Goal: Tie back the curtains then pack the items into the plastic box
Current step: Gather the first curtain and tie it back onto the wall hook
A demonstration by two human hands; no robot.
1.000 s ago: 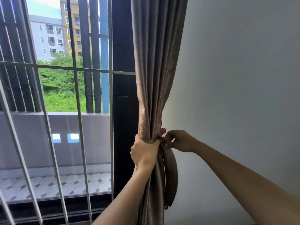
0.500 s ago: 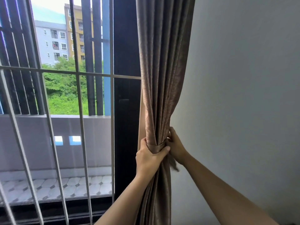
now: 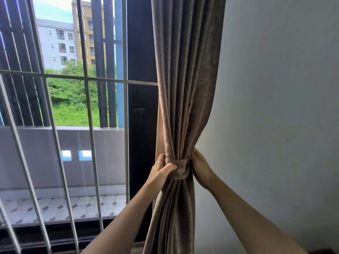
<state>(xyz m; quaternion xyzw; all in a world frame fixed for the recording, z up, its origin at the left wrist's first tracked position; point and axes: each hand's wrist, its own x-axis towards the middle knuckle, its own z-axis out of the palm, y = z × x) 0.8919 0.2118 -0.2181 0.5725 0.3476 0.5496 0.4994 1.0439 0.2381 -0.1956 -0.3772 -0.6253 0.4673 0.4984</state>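
Brown fabric: the curtain (image 3: 185, 92) hangs gathered into one vertical bundle at the right side of the window, between the dark frame post (image 3: 142, 116) and the pale wall (image 3: 275, 107). A tie-back band (image 3: 180, 167) of the same brown cloth encircles the bundle low in the view, pinching it to a narrow waist; the folds spread wider above and below the band.

The left hand (image 3: 161, 171) clamps the band's left side. Its thumb lies across the front of the band and its fingers curl round behind the fabric. The right hand (image 3: 200, 168) lies against the band's right edge, thumb up against the folds. Its fingers pass behind the curtain and are hidden, so whether they pinch the band cannot be told. Both forearms rise from the lower edge of the view and converge on the band.

White grille bars (image 3: 88, 125) cross the glass to the left. Beyond them appear a grey balcony parapet (image 3: 45, 153), a tiled balcony floor (image 3: 60, 208), green vegetation (image 3: 73, 101) and apartment blocks (image 3: 58, 44).
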